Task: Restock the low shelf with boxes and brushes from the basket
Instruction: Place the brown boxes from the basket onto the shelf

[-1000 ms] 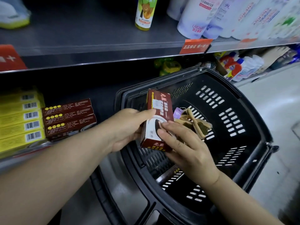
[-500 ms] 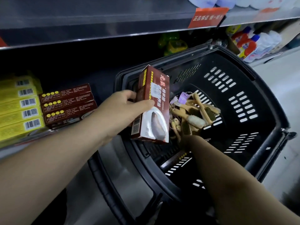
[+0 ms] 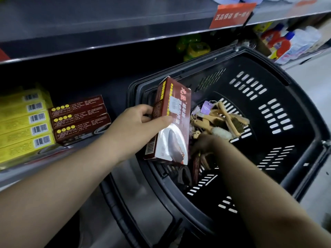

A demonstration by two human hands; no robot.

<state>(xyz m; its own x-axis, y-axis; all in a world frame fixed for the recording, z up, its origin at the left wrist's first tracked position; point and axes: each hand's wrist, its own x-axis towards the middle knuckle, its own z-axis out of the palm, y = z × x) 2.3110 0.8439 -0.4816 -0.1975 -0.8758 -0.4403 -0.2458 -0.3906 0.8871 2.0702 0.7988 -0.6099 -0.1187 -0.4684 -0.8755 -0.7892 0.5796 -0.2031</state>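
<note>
My left hand [image 3: 136,127] grips a dark red box [image 3: 172,122] with a shoe picture, held upright over the left rim of the black basket [image 3: 268,72]. My right hand [image 3: 206,144] reaches down into the basket behind that box; its fingers are in shadow near another dark red box [image 3: 196,167] standing on the basket floor. A pile of wooden brushes [image 3: 223,119] with purple tags lies in the basket's middle. Three matching red boxes [image 3: 78,119] are stacked on the low shelf [image 3: 21,169].
Yellow boxes [image 3: 25,122] with barcodes are stacked left of the red ones. The upper shelf [image 3: 107,27] overhangs the low shelf and carries an orange label [image 3: 231,15]. Bottles [image 3: 279,42] stand at the far right; yellow-green items [image 3: 193,47] sit behind the basket.
My right hand let go of the red box and dropped into the basket. The left hand now holds that box alone, a little higher and nearer the basket's left rim.
</note>
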